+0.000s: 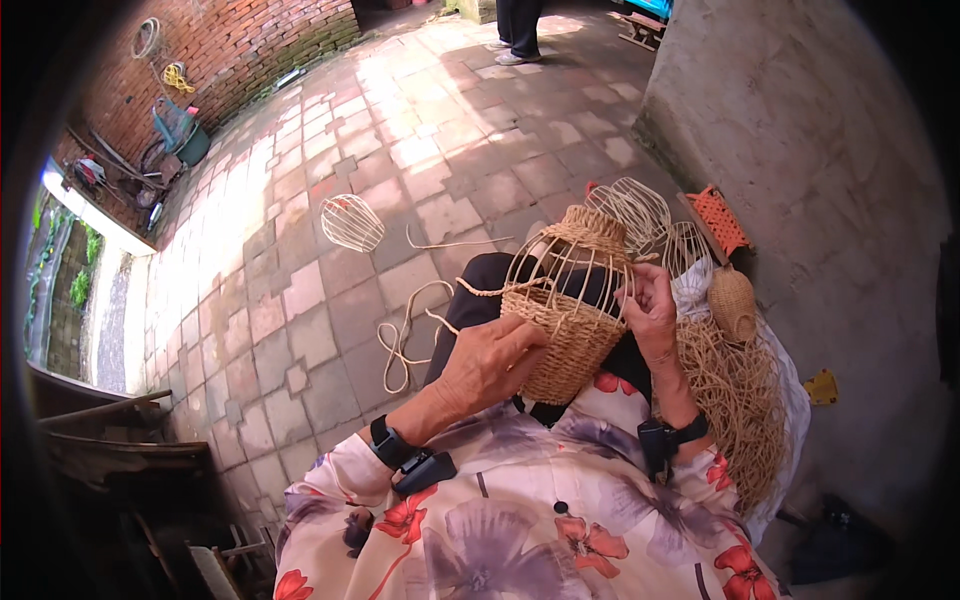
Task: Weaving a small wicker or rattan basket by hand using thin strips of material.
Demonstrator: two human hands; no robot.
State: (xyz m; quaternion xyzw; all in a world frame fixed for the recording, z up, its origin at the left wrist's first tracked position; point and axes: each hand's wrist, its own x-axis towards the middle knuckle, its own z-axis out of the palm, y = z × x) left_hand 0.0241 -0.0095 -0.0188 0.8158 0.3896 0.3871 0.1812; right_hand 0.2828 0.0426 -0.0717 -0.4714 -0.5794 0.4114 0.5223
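A half-woven straw basket [568,340] rests on my lap, with a braided band at its neck and bare ribs between that and the woven part. My left hand [495,355] grips the woven part at the left, fingers curled against it. My right hand [645,300] is closed at the ribs on the right side, its fingertips pinched on the basket; whether cord is also between them I cannot tell. A loose twisted cord [478,288] sticks out from the basket's left.
Wire-like basket frames [350,222] lie on the pavers and at my right, beside a small woven piece [732,308], a heap of straw cord [735,410] and an orange woven seat [718,215]. A plastered wall [790,120] stands right. Another person's legs [518,30] are at the back.
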